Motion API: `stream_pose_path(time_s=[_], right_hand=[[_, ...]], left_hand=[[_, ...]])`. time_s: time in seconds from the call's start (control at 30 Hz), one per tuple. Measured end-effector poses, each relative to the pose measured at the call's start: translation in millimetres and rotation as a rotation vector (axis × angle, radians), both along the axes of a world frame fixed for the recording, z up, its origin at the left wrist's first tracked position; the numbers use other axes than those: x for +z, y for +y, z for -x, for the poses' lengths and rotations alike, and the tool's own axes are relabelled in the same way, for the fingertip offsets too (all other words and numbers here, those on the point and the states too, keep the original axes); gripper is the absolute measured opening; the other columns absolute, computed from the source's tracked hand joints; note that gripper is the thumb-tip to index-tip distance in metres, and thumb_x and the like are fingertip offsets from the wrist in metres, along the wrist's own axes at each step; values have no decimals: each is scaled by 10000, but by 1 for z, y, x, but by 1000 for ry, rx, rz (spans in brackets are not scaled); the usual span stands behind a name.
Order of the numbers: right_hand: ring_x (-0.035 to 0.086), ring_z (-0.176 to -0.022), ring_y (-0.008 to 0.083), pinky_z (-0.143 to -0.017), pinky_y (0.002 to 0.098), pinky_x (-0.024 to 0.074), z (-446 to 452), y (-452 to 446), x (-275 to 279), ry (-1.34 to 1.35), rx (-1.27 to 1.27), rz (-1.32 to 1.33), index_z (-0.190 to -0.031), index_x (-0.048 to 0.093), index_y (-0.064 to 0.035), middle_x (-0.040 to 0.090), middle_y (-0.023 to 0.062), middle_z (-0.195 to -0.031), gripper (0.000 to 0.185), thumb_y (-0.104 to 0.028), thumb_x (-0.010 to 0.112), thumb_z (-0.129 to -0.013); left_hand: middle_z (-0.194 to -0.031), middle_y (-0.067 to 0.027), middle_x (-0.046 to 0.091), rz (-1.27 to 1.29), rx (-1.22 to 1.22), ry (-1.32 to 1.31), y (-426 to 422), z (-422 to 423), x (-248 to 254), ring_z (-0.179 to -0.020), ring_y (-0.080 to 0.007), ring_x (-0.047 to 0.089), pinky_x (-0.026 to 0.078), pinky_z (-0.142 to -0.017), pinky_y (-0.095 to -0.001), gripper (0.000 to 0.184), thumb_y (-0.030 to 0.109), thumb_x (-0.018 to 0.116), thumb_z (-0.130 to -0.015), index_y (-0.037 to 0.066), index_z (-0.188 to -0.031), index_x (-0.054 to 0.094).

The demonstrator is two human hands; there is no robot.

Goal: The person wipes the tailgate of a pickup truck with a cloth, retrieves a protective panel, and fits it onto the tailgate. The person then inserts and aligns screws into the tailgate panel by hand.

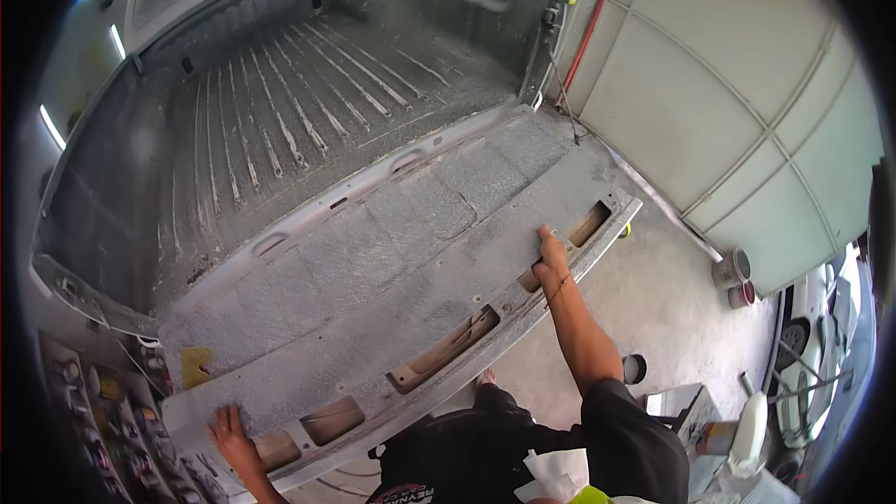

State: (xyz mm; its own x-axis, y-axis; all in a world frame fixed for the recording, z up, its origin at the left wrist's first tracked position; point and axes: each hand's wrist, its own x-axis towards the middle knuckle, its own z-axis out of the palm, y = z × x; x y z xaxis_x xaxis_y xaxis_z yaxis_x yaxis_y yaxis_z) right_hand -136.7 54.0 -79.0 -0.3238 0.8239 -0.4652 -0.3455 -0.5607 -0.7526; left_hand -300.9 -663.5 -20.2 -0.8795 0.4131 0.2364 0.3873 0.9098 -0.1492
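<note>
A pickup truck's lowered tailgate [373, 261] stretches across the view, grey and dusty. Along its near side runs a smooth grey panel strip [420, 317] with several rectangular cutouts. My left hand [233, 439] rests flat with fingers spread on the strip's left end, beside a cutout. Toward the right end, my right hand [553, 257] is curled over the strip at a small cutout, thumb on top and other fingers mostly hidden inside or behind it. A yellowish sanding pad or sponge [195, 367] lies on the tailgate's left end, apart from my left hand.
Beyond the tailgate lies the ribbed truck bed [271, 112]. A pale panelled wall [719, 103] stands at right, with metal cans [731, 269] at its foot. Shelves of small containers [112, 420] are at lower left. A dark round container [634, 369] sits on the floor.
</note>
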Motion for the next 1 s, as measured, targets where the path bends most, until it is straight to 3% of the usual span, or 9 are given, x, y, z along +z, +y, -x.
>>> stream_pose_path(time_s=[0.07,0.17,0.27,0.33,0.47,0.53,0.67,0.8,1.0], right_hand=[[574,-1094,329,-985,500,455,-6,11,-23,-2,72,5,-1284,489,-2,581,158,-1231,419,-261,571,-964],[597,-1054,293,-908,469,516,-23,-5,10,44,203,67,-1262,496,-4,596,141,-1193,381,-246,550,-972],[608,-1034,287,-832,425,561,-41,-8,21,-63,464,145,-1255,465,68,576,177,-1174,433,-211,587,-947],[605,-1061,283,-814,390,571,-51,0,11,-95,645,190,-1222,478,95,578,199,-1152,447,-233,595,-943],[588,-1094,294,-819,388,570,-76,1,26,-157,879,118,-1199,476,126,568,222,-1161,479,-259,601,-944],[641,-917,243,-751,346,569,-83,13,29,-211,978,-39,-1119,554,111,630,186,-1029,440,-289,607,-944],[644,-650,157,-617,282,526,-100,33,34,-386,1189,-418,-1001,661,52,670,95,-757,383,-323,616,-940],[617,-615,118,-571,277,483,-122,38,47,-564,866,-747,-1001,681,-1,667,69,-713,318,-306,624,-930],[619,-597,145,-573,299,483,-134,72,39,-677,703,-839,-966,700,-13,665,99,-686,314,-314,621,-928]], left_hand=[[-1290,-183,554,28,93,-61,17,-10,-2,-1282,-336,463,270,-1125,-554,479,-34,476,-790,59,-1245,591],[-1380,-183,483,165,290,35,40,-23,-1,-1357,-350,366,219,-1145,-559,567,-67,474,-764,92,-1302,555],[-1449,-184,419,289,383,43,61,-38,12,-1400,-371,291,191,-1149,-565,664,-28,550,-753,136,-1392,473],[-1483,-190,382,354,776,-162,89,-44,24,-1409,-381,277,194,-1144,-562,740,47,631,-758,143,-1451,391],[-1486,-219,363,28,517,-192,130,-44,15,-1393,-396,301,221,-1121,-569,724,173,680,-813,114,-1462,366],[-1466,-229,382,-212,218,-116,182,-57,6,-1371,-409,330,231,-1114,-568,643,191,679,-834,104,-1422,433],[-1429,-241,412,-428,57,-179,292,-78,-10,-1347,-426,353,230,-1118,-560,534,197,677,-850,81,-1347,521],[-1417,-248,419,-478,-12,-196,348,-88,-26,-1347,-434,347,223,-1121,-559,523,216,685,-841,72,-1322,539],[-1413,-259,414,-475,-55,-261,352,-89,-27,-1342,-441,344,214,-1122,-568,520,260,690,-831,71,-1297,559]])
